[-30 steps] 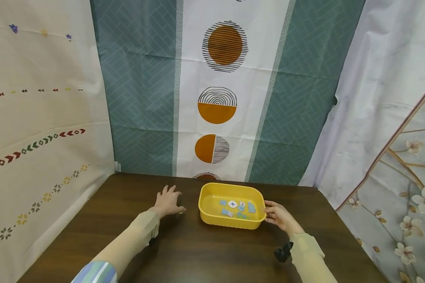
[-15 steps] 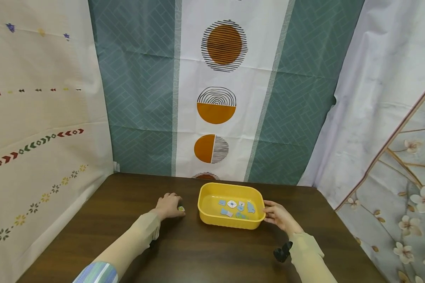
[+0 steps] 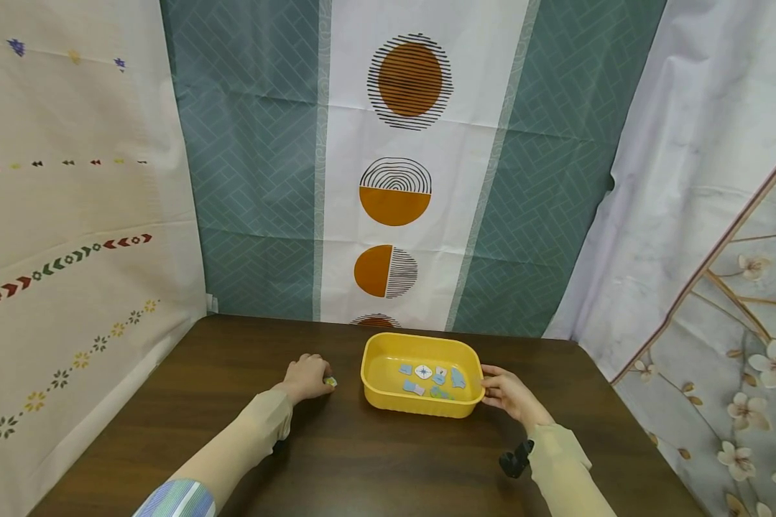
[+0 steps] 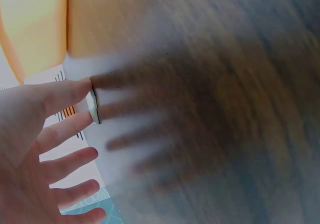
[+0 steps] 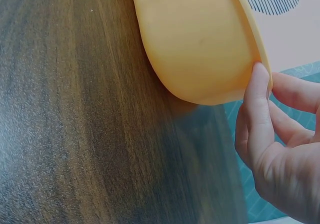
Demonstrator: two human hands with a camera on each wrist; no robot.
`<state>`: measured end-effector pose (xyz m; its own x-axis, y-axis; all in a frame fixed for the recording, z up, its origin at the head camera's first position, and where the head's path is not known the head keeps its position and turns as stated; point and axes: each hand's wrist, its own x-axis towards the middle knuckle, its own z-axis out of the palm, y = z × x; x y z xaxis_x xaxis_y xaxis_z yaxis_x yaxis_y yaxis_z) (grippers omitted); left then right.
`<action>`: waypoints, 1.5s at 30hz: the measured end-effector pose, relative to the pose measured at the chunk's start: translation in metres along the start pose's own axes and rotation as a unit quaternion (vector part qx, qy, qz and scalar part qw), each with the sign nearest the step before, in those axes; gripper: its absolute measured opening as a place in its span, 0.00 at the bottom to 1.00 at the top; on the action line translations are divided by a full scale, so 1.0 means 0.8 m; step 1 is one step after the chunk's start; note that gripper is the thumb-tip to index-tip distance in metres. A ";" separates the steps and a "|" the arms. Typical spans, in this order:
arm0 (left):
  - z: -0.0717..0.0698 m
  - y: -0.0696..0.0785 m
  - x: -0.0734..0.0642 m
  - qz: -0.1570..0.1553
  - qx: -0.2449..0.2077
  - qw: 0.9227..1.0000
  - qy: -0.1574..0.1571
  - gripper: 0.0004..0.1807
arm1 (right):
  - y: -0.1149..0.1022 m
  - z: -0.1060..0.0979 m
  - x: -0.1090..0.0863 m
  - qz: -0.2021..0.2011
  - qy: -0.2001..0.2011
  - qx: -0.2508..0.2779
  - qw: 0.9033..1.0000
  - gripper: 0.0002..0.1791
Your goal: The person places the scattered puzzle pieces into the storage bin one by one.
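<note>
Left of the yellow tray [image 3: 420, 408], my left hand [image 3: 305, 377] pinches a small flat puzzle piece [image 3: 330, 382] at the tabletop. The left wrist view shows that piece [image 4: 93, 107] edge-on between thumb and index finger, the other fingers spread. My right hand [image 3: 509, 393] holds the tray's right end. In the right wrist view its thumb and fingers [image 5: 260, 99] grip the tray's rim. Several light-blue and white pieces lie flat inside the tray, among them a white one with a compass star [image 3: 423, 372] and a green-blue one [image 3: 438, 393].
The dark wooden table [image 3: 388, 459] runs back to a teal and white curtain [image 3: 252, 179]. A cream cloth [image 3: 90, 215] hangs at the left, and a flowered one [image 3: 737, 402] at the right. A black wrist camera [image 3: 516, 459] sits under my right wrist.
My left hand came down from spread fingers above the table to a pinch on the puzzle piece. My right hand and the tray have stayed in place.
</note>
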<state>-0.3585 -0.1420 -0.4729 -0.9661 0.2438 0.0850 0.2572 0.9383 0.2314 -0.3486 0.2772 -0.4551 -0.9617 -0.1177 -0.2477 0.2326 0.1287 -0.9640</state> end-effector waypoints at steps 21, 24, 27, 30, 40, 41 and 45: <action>-0.024 0.008 0.020 -0.010 0.002 0.999 0.039 0.11 | 0.000 0.001 0.000 0.002 0.003 -0.006 1.000 0.33; -0.032 0.016 0.024 -0.010 -0.009 0.999 0.047 0.10 | 0.000 0.001 0.000 0.002 -0.001 -0.005 1.000 0.33; -0.039 0.028 0.028 0.001 -0.016 0.998 0.060 0.10 | 0.000 0.001 -0.001 0.000 -0.002 -0.002 1.000 0.33; -0.046 0.045 0.031 0.014 -0.021 0.997 0.073 0.12 | 0.000 0.001 -0.002 -0.003 -0.005 -0.001 1.000 0.33; -0.044 0.103 0.049 0.050 -0.016 0.997 0.062 0.13 | 0.002 -0.001 -0.001 -0.004 -0.003 0.002 1.000 0.33; -0.043 0.108 0.050 0.052 -0.013 0.997 0.057 0.13 | 0.002 -0.001 -0.001 -0.004 -0.003 0.002 1.000 0.33; -0.034 0.125 0.052 0.058 -0.008 0.998 0.035 0.13 | 0.003 -0.001 -0.001 -0.004 -0.002 0.003 1.000 0.33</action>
<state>-0.3722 -0.0446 -0.4202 -0.9262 0.3313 0.1799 0.3672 0.9010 0.2309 -0.3472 0.2782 -0.4567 -0.9628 -0.1232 -0.2404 0.2259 0.1209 -0.9666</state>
